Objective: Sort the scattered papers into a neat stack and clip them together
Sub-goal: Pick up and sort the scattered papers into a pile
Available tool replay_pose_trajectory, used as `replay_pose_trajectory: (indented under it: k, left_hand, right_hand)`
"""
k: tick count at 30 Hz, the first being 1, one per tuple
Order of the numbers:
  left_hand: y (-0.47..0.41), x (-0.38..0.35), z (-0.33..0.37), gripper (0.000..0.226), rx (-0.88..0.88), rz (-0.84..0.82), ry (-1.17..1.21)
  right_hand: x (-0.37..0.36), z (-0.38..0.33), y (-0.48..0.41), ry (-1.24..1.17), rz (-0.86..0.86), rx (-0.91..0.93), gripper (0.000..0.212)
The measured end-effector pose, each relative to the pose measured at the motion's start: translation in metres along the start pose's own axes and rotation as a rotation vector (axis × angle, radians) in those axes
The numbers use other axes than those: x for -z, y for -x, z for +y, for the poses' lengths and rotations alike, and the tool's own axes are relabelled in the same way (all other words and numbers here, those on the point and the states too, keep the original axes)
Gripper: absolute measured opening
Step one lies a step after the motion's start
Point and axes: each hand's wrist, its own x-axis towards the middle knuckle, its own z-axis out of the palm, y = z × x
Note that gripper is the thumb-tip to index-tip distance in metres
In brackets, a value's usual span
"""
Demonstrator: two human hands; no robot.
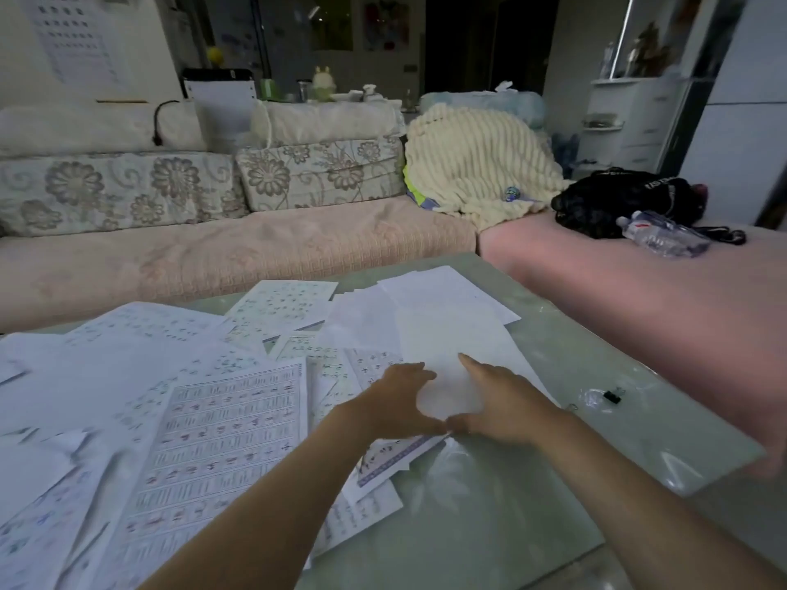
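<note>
Pressing my left grip and right grip, fingers straight, onto the top paper, probably to square it up.

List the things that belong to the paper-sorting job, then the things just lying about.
Job: scattered papers, blank sheet, binder clip, left hand, right hand.
Lying about: water bottle, black bag, cream blanket, floral cushion.

Amid papers, left hand and right hand rest on blank sheet.
</note>
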Motion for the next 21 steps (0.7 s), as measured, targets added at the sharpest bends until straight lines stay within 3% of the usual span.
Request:
replay_pose_trajectory:
  k: [2, 6, 11, 15, 18, 21]
  left_hand:
    - [-0.002, -0.006, 0.001, 0.09, -0.011, 0.0, -0.068]
    - [0.0, -0.01, 0.001, 0.068, -0.041, 0.162, -0.159]
    - [0.008, -0.003, -0.003, 0.034, -0.103, 0.302, -0.113]
    - [0.014, 0.002, -0.015, 0.025, -0.078, 0.345, 0.182]
    - [0.019, 0.013, -0.015, 0.037, 0.156, 0.4, 0.617]
    - [0.015, 0.029, -0.016, 0.02, 0.486, 0.41, 1.047]
  right_hand:
    - [-0.002, 0.001, 0.0, 0.038, 0.041, 0.038, 0.109]
    - [0.001, 0.0, 0.0, 0.085, 0.093, 0.09, 0.077]
    - [0.008, 0.005, -0.001, -0.012, 0.026, 0.089, 0.091]
    - [0.006, 0.013, -0.004, -0.069, 0.14, 0.138, 0.039]
    - [0.006, 0.01, -0.005, -0.114, 0.23, 0.174, 0.039]
    - [0.008, 0.002, -0.005, -0.101, 0.24, 0.289, 0.048]
